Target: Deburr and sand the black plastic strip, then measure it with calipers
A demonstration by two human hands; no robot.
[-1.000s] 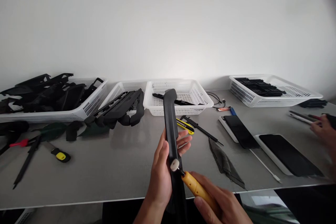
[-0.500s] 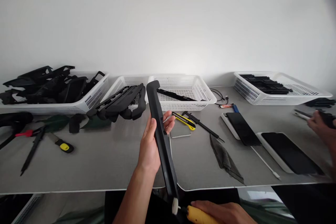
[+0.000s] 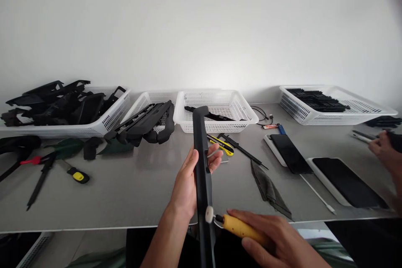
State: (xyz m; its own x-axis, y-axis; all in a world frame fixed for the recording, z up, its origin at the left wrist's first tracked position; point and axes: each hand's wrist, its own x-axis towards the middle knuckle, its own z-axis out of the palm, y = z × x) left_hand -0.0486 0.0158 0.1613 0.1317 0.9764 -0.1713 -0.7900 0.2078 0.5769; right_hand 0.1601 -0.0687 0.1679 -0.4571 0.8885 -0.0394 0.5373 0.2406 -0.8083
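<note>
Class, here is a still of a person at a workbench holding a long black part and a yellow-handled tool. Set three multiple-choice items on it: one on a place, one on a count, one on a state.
1. Where does the small white tip of the yellow-handled tool sit?
A. against the long black part
B. inside a basket
C. on the grey cloth

2. How many white baskets stand along the wall?
A. two
B. four
C. six

3. How is the long black part held?
A. lying flat on the table
B. gripped in the left hand, raised off the table
C. hanging from a hook

Key: 1 A, the tip meets the part near its lower end. 2 B, four show, one being the middle basket. 3 B, the left hand wraps it while the right hand holds the tool.
</note>
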